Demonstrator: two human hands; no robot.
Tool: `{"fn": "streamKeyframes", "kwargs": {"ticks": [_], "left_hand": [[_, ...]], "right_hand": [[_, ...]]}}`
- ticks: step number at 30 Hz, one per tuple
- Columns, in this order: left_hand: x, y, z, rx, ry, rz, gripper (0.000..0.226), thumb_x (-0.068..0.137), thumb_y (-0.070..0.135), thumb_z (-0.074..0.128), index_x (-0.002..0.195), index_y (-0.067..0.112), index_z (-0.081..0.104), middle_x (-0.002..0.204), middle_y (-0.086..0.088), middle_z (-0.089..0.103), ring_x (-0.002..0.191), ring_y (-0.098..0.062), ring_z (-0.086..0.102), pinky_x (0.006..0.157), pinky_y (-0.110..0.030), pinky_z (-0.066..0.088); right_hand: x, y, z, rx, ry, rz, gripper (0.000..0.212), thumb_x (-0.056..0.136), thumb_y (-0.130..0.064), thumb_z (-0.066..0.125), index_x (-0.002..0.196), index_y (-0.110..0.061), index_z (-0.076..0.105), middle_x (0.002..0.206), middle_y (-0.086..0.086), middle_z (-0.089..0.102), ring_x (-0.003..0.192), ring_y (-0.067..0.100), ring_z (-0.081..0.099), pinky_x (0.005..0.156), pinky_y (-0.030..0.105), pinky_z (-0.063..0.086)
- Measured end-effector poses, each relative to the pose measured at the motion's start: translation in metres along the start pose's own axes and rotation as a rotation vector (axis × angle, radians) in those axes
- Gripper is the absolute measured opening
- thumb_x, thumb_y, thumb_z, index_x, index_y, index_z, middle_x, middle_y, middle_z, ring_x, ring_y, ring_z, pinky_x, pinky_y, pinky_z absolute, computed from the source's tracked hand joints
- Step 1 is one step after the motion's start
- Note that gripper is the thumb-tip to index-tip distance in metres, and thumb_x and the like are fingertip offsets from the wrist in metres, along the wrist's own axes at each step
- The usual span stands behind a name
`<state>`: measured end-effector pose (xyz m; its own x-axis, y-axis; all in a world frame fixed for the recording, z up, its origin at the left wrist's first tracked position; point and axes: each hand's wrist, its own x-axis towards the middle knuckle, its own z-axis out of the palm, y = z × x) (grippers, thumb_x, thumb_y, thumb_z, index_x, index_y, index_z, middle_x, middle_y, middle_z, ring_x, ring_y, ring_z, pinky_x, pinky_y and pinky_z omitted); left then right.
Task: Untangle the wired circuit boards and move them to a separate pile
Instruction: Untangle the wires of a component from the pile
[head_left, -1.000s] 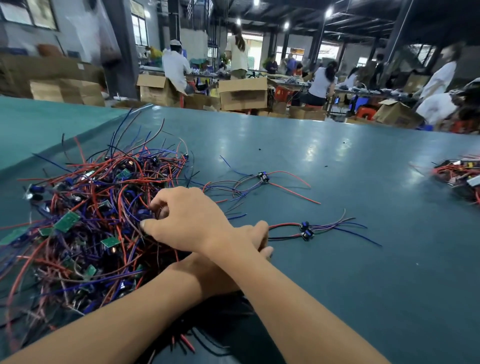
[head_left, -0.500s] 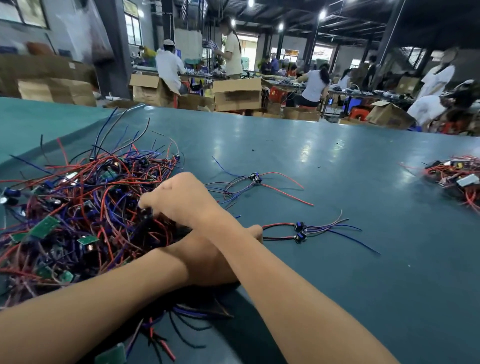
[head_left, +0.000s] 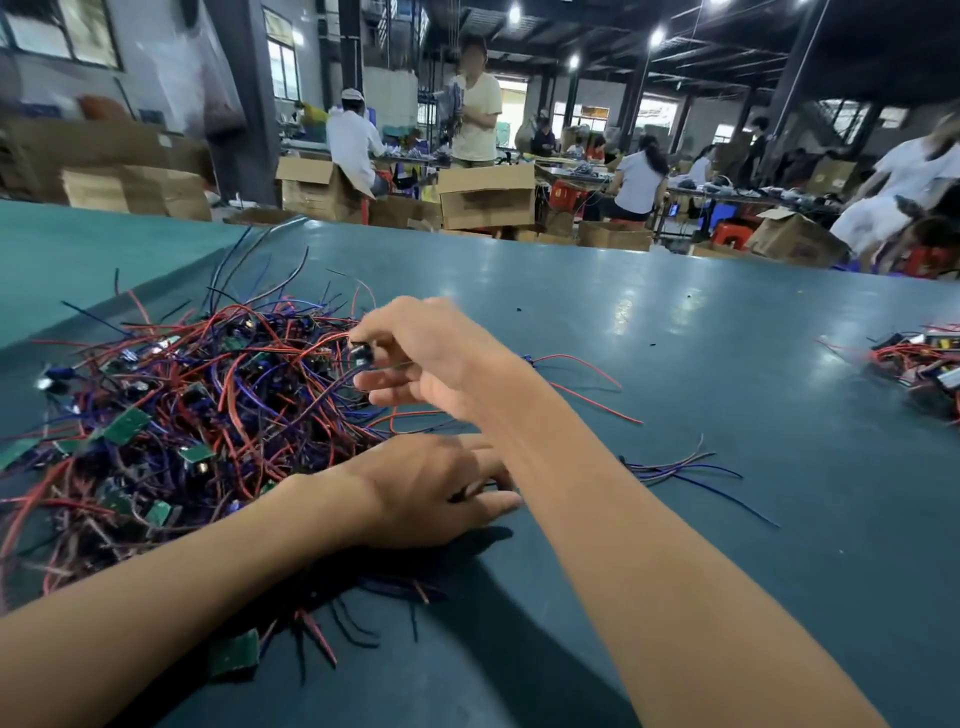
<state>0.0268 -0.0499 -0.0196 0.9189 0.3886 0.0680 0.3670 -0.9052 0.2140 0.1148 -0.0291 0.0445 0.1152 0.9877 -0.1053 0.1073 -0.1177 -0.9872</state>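
Teal counter (head_left: 675, 364) in a busy workshop carries a tangled heap of red and blue wires with green circuit boards (head_left: 197, 405). Right hand (head_left: 431, 358) has risen from the heap, its grip pinching a small black wired part (head_left: 358, 353), so one piece is likely coming free. Left hand (head_left: 436, 488) lies flat at the heap's edge, grip released. No writing is legible.

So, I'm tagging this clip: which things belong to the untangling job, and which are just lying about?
Job: tangled pile of wired boards; dark part pinched by the right hand; left hand resting at the pile's edge; second pile far right.
Lying about: loose wire bundle on the table; cardboard boxes behind.
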Motion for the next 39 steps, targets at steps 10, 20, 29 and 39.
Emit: {"fn": "streamKeyframes", "kwargs": {"ticks": [10,20,29,39], "left_hand": [[-0.025,-0.011,0.011,-0.236,0.358,-0.040,0.020,0.101,0.034,0.055,0.118,0.030,0.066,0.107,0.015,0.062,0.100,0.003,0.057,0.090,-0.014,0.041],[0.003,0.013,0.005,-1.419,0.562,-0.037,0.040,0.103,0.040,0.048,0.114,0.013,0.075,0.110,-0.020,0.073,0.103,-0.040,0.069,0.088,-0.048,0.058],[-0.014,0.003,0.006,-1.305,0.551,-0.071,0.024,0.093,0.022,0.062,0.105,0.007,0.077,0.100,-0.008,0.078,0.085,-0.016,0.070,0.071,-0.028,0.060],[-0.015,-0.012,0.002,-1.299,0.374,-0.049,0.024,0.094,0.022,0.064,0.096,0.002,0.077,0.077,-0.010,0.069,0.066,-0.020,0.059,0.065,-0.024,0.054]], "right_hand": [[-0.052,-0.010,-0.054,0.437,0.054,-0.070,0.013,0.093,-0.006,0.052,0.094,0.003,0.062,0.079,0.012,0.053,0.059,0.024,0.066,0.065,0.042,0.064],[-0.097,0.060,-0.049,0.613,0.067,-0.271,0.022,0.083,-0.017,0.067,0.096,-0.004,0.077,0.089,0.012,0.073,0.062,0.017,0.067,0.060,0.027,0.059],[-0.110,0.085,-0.037,0.477,0.044,-0.215,0.016,0.075,-0.020,0.075,0.088,-0.011,0.080,0.088,0.019,0.072,0.063,0.023,0.069,0.065,0.033,0.060],[-0.111,0.090,-0.033,0.283,0.098,-0.209,0.012,0.081,-0.024,0.071,0.086,-0.014,0.076,0.081,0.013,0.071,0.063,0.032,0.070,0.058,0.032,0.057]]}}
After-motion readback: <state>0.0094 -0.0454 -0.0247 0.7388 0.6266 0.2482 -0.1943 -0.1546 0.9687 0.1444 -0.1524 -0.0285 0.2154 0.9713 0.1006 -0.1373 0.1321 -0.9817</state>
